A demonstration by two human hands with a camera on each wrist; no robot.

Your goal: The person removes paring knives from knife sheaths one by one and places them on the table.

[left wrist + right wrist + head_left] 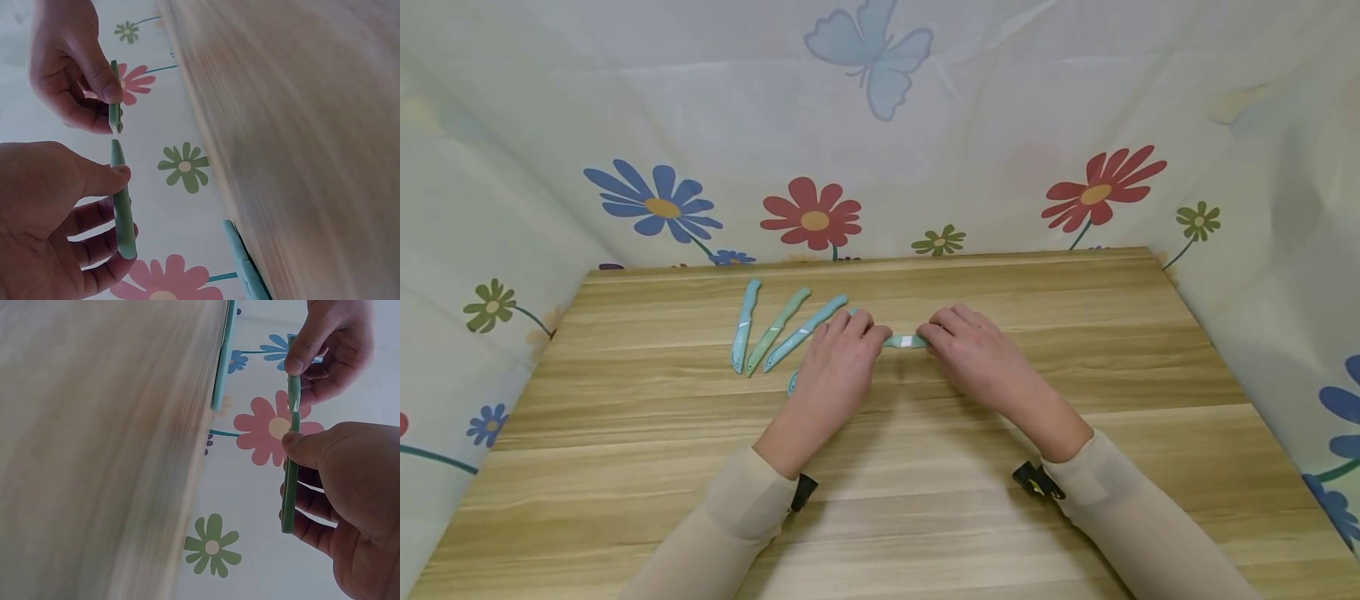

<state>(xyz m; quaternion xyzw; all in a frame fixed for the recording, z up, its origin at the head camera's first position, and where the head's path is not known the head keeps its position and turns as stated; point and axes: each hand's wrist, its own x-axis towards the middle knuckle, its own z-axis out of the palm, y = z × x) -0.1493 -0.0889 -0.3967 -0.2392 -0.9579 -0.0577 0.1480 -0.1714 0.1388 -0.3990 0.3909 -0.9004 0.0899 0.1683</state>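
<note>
Both hands hold a small green paring knife [907,341] level over the table, with a pale strip showing between its handle and blade cover. My left hand [841,354] pinches the rounded handle [124,219] between thumb and fingers. Thumb and fingertips of my right hand [973,354] grip the green blade cover [290,487]. To the left lie a blue knife [745,329], a green knife [777,333] and another blue knife [807,332], fanned out on the wood. One more blue knife [792,382] is mostly hidden beneath the left hand.
The wood-grain table [1120,350] reaches back to a white curtain [970,167] printed with flowers and a butterfly. Similar curtain hangs along both sides. Dark straps [1037,481] sit at the wrists, by the beige sleeves.
</note>
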